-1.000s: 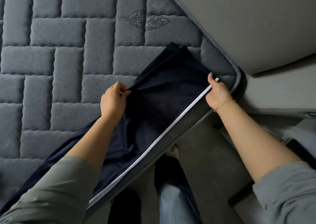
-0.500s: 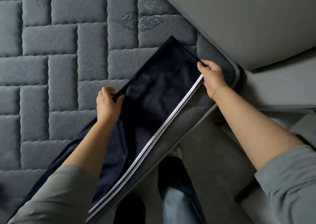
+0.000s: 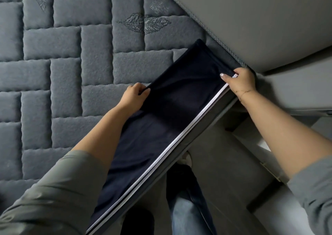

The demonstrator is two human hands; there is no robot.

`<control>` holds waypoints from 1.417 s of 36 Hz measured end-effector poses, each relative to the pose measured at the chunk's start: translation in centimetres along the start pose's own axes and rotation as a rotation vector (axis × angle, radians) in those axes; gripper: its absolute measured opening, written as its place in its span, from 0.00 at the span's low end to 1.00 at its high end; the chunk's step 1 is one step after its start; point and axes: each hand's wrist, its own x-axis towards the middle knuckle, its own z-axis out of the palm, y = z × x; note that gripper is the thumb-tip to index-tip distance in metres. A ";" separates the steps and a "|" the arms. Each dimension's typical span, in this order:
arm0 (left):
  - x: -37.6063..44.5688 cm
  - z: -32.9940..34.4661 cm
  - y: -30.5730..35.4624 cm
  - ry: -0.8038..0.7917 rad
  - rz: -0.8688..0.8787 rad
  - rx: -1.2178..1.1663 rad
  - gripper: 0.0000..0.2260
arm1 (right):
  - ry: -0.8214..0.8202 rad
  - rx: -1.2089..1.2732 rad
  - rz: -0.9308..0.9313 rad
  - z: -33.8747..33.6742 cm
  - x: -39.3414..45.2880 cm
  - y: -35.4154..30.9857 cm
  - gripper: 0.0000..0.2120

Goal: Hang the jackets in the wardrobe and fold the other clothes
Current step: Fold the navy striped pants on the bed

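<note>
While only the head view is on record: navy track trousers (image 3: 161,127), white side stripe (image 3: 161,155), laid lengthwise along quilted mattress (image 3: 62,91) edge. Left hand (image 3: 133,96) pinches inner edge; right hand (image 3: 239,81) grasps striped edge near the end. Advice: keep both edges taut and stripes aligned, smooth flat before folding over.

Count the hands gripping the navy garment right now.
2. The left hand pinches the navy garment at its inner edge over the mattress; the right hand grips the white-striped edge by the mattress corner.
</note>
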 end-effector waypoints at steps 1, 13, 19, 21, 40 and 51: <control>0.4 0.2 0.3 -0.001 0.000 0.023 0.12 | -0.014 0.068 0.043 -0.1 0.0 0.3 0.15; 1.6 1.2 8.0 -0.298 -0.119 -0.599 0.18 | -0.287 1.049 0.405 -0.2 -2.1 -1.3 0.14; -0.7 -0.5 7.2 -0.290 0.057 -0.759 0.09 | -0.275 1.037 0.093 -0.7 -8.8 -3.4 0.08; -2.3 -1.8 5.0 -0.244 0.114 -0.758 0.06 | -0.288 0.906 -0.040 -0.5 -11.6 -4.2 0.10; -19.2 -1.1 -17.0 -0.372 -0.483 -1.252 0.13 | -0.010 -0.066 -0.644 20.7 -35.5 -1.0 0.18; -27.5 -4.1 -21.6 0.208 -0.328 -1.183 0.12 | -0.087 0.728 0.075 24.8 -46.9 -0.9 0.12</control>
